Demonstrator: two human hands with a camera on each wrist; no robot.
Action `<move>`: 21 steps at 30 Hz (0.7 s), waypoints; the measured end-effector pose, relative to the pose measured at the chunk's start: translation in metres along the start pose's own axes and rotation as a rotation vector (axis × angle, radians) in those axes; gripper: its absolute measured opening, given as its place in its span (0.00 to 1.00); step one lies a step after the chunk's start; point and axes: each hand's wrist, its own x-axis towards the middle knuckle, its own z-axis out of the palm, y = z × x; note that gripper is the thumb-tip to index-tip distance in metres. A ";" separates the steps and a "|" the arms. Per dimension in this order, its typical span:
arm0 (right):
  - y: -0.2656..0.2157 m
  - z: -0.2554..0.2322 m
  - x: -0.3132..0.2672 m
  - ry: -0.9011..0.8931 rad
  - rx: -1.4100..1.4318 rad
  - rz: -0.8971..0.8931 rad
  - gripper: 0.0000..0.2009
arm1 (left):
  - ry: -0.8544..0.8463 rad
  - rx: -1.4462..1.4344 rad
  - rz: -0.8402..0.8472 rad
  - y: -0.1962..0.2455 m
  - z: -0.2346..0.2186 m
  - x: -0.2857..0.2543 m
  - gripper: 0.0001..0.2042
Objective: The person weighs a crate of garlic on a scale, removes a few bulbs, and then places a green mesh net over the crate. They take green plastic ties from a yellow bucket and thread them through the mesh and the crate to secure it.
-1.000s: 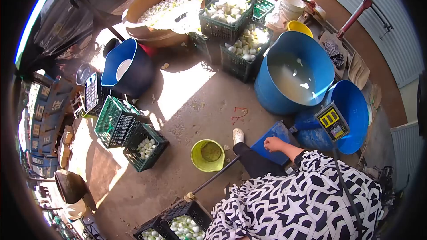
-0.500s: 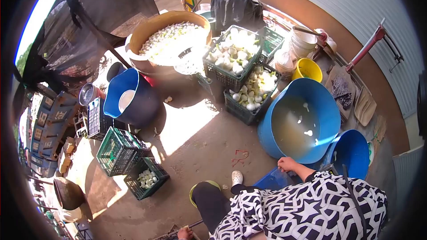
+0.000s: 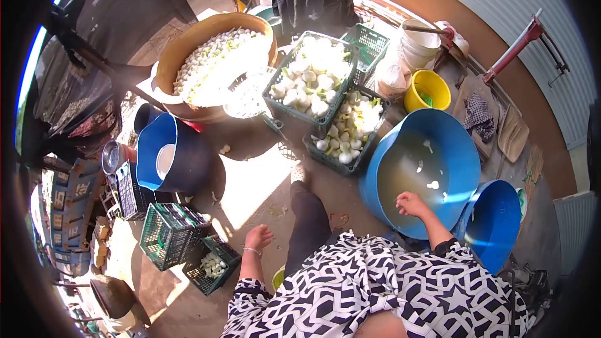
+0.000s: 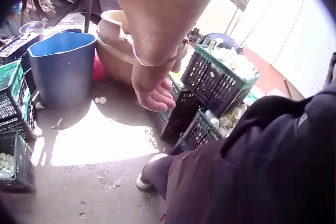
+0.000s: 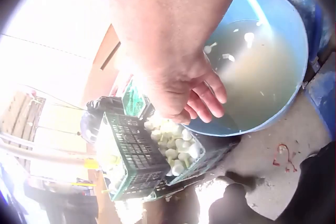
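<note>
My left hand (image 3: 258, 238) hangs loosely curled beside the dark-trousered leg, holding nothing, a bracelet at its wrist. In the left wrist view the same hand (image 4: 154, 94) overlaps the big clay pot (image 4: 113, 40). My right hand (image 3: 410, 204) holds nothing either, and overlaps the near part of a blue tub (image 3: 370, 178) of cloudy water with several white bits floating in it. Its fingers (image 5: 209, 100) are relaxed in the right wrist view. Ahead, an upper green crate (image 3: 300, 119) and a lower crate (image 3: 335, 166) hold white garlic-like bulbs (image 3: 310, 81).
A wide brown pot (image 3: 166, 69) full of small bulbs stands at the back left. A dark blue bucket (image 3: 188, 163) and green crates (image 3: 166, 238) are on the left. Another blue tub (image 3: 494, 225) and a yellow bucket (image 3: 441, 91) stand on the right.
The person has stepped forward toward the stacked crates. My left hand has risen from the bottom edge into full view. My right hand has moved from beside the water tub to over it.
</note>
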 end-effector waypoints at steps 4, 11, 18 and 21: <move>-0.111 -0.020 0.070 0.165 0.086 -0.213 0.14 | -0.136 -0.003 0.158 0.183 0.097 0.070 0.23; -0.362 -0.066 0.241 0.524 -0.321 -0.443 0.16 | -0.211 -0.036 0.024 0.314 0.257 0.193 0.22; -0.501 -0.081 0.449 0.682 -0.536 -0.531 0.22 | -0.040 0.472 0.124 0.343 0.269 0.185 0.13; -0.507 -0.077 0.507 0.598 -0.551 -0.638 0.22 | -0.039 0.482 0.433 0.293 0.250 0.223 0.21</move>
